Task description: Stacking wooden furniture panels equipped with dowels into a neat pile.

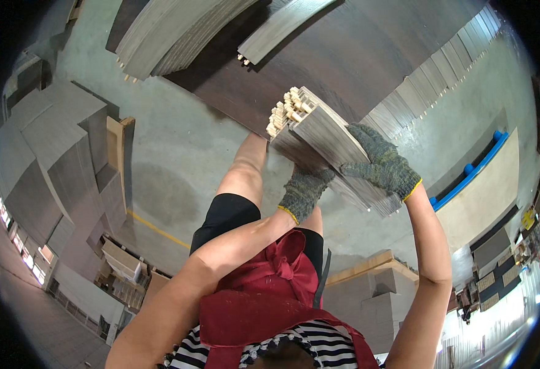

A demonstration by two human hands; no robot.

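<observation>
A bundle of grey wood-grain boards (325, 135) is held up at the near edge of the dark table, tilted across my body. Pale wooden dowels (289, 111) stick out of its far end. My left hand (307, 192), in a dark grey knit glove, grips the bundle's lower left side; its fingertips are partly hidden by the boards. On the right side my right hand (384, 165), gloved the same way, is closed around the boards with its thumb across the face.
On the dark brown tabletop (368, 43) lie a short board stack (282, 31) and a taller stack (178, 37) at the left. A row of boards (430, 86) lines its right edge. Large panel stacks (55, 147) stand on the left, and a blue-edged pale panel (482, 184) on the right.
</observation>
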